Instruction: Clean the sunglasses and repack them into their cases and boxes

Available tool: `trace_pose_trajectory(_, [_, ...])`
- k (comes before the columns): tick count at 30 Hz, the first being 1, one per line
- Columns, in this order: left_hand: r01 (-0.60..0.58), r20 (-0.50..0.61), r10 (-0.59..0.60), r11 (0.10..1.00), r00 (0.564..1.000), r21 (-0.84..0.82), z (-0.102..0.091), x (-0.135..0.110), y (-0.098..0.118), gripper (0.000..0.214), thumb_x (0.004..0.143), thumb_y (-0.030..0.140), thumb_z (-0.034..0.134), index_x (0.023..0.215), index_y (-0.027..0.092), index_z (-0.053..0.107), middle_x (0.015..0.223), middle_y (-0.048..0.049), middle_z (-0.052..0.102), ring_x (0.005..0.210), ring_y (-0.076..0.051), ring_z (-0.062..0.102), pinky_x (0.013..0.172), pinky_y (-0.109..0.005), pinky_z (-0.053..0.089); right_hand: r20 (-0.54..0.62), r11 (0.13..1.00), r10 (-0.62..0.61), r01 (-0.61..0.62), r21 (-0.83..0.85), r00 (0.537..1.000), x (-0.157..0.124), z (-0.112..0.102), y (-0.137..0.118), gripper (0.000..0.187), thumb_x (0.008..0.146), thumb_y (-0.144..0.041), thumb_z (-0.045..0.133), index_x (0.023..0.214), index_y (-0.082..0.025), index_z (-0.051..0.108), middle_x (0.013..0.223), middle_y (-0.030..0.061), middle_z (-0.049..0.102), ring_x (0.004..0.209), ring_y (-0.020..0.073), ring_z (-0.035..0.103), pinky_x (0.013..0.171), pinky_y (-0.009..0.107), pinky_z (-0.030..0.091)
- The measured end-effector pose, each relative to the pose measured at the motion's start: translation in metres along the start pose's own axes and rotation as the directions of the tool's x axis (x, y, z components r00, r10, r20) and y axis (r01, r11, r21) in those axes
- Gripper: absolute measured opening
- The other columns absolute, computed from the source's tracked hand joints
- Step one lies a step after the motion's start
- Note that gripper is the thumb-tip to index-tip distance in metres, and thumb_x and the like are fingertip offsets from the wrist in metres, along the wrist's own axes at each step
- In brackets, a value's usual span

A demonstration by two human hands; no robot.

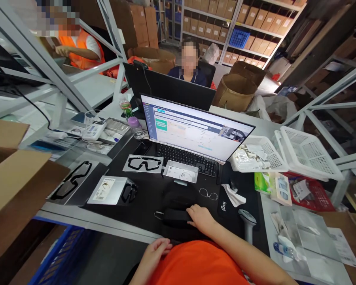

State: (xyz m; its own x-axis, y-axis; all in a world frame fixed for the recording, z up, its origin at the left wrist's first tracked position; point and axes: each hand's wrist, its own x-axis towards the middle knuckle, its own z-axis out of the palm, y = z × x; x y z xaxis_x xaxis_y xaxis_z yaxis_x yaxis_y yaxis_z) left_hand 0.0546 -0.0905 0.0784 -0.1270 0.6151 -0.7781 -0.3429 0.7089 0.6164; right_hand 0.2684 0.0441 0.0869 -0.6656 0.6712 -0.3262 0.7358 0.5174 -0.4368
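Right hand (201,220): lies on top of a black zip case (176,218), fingers nearly flat and close together. It is not clearly gripping the case; whether it presses or only rests cannot be told.

Left hand (156,253): hangs loosely half-curled at the desk's front edge, beside an orange shirt (195,265), and appears to hold nothing.

Black zip case: sits on a black desk mat (148,198) directly in front of the body, a spot that seems chosen for easy reach. A small metal clip (158,215) sticks out at its left end, and a soft dark pouch (178,194) lies just behind it.

Packaging: a goggle-shaped cutout (144,163), a small white tray (180,171) and a white box (111,190) lie spread out in front of the keyboard (186,159), apparently to keep them apart and visible.

Right of the case: a thin wire glasses frame (208,194), a crumpled white cloth (233,196) and a barcode scanner (247,223), which stands upright near the right hand, seemingly kept within reach.

Farther off: a monitor (195,128) faces the person, and white plastic baskets (307,152) stand to the right.
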Motion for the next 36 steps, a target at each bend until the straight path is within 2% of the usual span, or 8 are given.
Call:
trace_pose_trajectory(6, [-0.188, -0.104, 0.197, 0.978, 0.975, 0.094, -0.024, 0.011, 0.022, 0.051, 0.05, 0.057, 0.084, 0.082, 0.019, 0.074, 0.084, -0.0103, 0.076, 0.09, -0.034, 0.07, 0.088, -0.042, 0.055, -0.164, 0.998, 0.026, -0.017, 0.056, 0.986, 0.021, -0.035, 0.015, 0.038, 0.097, -0.035, 0.061, 0.132, -0.021, 0.059, 0.129, 0.0128, 0.065, 0.123, 0.0275, 0.058, 0.104, 0.043, 0.048])
trace_pose_trajectory(11, [-0.256, -0.066, 0.261, 0.964, 0.963, 0.074, -0.01, 0.015, 0.04, 0.047, 0.053, 0.057, 0.082, 0.081, 0.019, 0.073, 0.083, -0.0103, 0.074, 0.088, -0.031, 0.071, 0.081, -0.038, 0.055, -0.163, 0.995, 0.004, 0.012, 0.096, 0.987, 0.073, -0.024, 0.006, 0.065, 0.074, -0.023, 0.084, 0.134, -0.018, 0.059, 0.14, 0.015, 0.059, 0.131, 0.0289, 0.053, 0.11, 0.041, 0.044])
trace_pose_trajectory(18, [-0.227, -0.003, 0.227, 0.974, 0.974, -0.024, 0.004, 0.028, 0.049, 0.057, 0.053, 0.063, 0.085, 0.085, 0.017, 0.074, 0.084, -0.0109, 0.076, 0.082, -0.029, 0.071, 0.087, -0.043, 0.055, -0.261, 0.987, 0.146, -0.121, 0.111, 0.954, 0.069, 0.007, -0.013, 0.022, 0.091, -0.017, 0.066, 0.112, -0.02, 0.073, 0.101, 0.0097, 0.076, 0.104, 0.0254, 0.068, 0.09, 0.035, 0.054])
trace_pose_trajectory(22, [-0.194, -0.004, 0.195, 0.975, 0.981, -0.106, 0.012, 0.044, 0.046, 0.068, 0.05, 0.064, 0.088, 0.092, 0.015, 0.071, 0.09, -0.0139, 0.075, 0.089, -0.031, 0.072, 0.094, -0.049, 0.053, -0.379, 0.97, 0.234, -0.19, 0.148, 0.895, 0.062, 0.0, -0.023, 0.01, 0.087, -0.016, 0.07, 0.092, -0.02, 0.077, 0.088, 0.0087, 0.076, 0.087, 0.0249, 0.07, 0.078, 0.033, 0.056])
trace_pose_trajectory(25, [-0.243, -0.037, 0.241, 0.956, 0.97, -0.165, 0.022, 0.049, 0.047, 0.076, 0.057, 0.065, 0.087, 0.11, 0.016, 0.063, 0.109, -0.0181, 0.07, 0.108, -0.033, 0.068, 0.103, -0.05, 0.048, -0.484, 0.965, 0.251, -0.18, 0.188, 0.838, 0.052, -0.013, -0.035, 0.012, 0.091, -0.019, 0.067, 0.098, -0.018, 0.077, 0.096, 0.0107, 0.078, 0.089, 0.0238, 0.071, 0.082, 0.034, 0.057])
trace_pose_trajectory(27, [-0.329, -0.044, 0.327, 0.924, 0.944, -0.193, 0.032, 0.049, 0.052, 0.085, 0.059, 0.07, 0.083, 0.121, 0.019, 0.055, 0.123, -0.0188, 0.065, 0.119, -0.032, 0.063, 0.107, -0.047, 0.046, -0.555, 0.977, 0.188, -0.096, 0.192, 0.81, 0.043, -0.02, -0.049, 0.015, 0.094, -0.024, 0.063, 0.099, -0.019, 0.076, 0.103, 0.0113, 0.078, 0.089, 0.0228, 0.071, 0.084, 0.036, 0.058])
trace_pose_trajectory(32, [-0.565, -0.078, 0.559, 0.817, 0.825, -0.118, 0.045, 0.045, 0.074, 0.086, 0.071, 0.07, 0.071, 0.136, 0.022, 0.042, 0.132, -0.0152, 0.061, 0.123, -0.031, 0.06, 0.109, -0.048, 0.045, -0.712, 0.951, -0.225, 0.309, -0.012, 0.665, 0.018, -0.039, -0.091, 0.021, 0.097, -0.018, 0.055, 0.093, -0.019, 0.076, 0.104, 0.0109, 0.079, 0.07, 0.019, 0.069, 0.065, 0.032, 0.058])
trace_pose_trajectory(36, [-0.662, -0.058, 0.669, 0.742, 0.741, 0.102, 0.024, 0.043, 0.091, 0.091, 0.066, 0.046, 0.081, 0.141, 0.016, 0.038, 0.137, -0.0191, 0.055, 0.132, -0.038, 0.052, 0.115, -0.058, 0.035, -0.647, 0.932, -0.193, 0.343, 0.113, 0.738, 0.001, -0.078, -0.101, 0.023, 0.098, -0.018, 0.056, 0.11, -0.023, 0.074, 0.096, 0.0062, 0.08, 0.071, 0.0169, 0.069, 0.067, 0.029, 0.058])
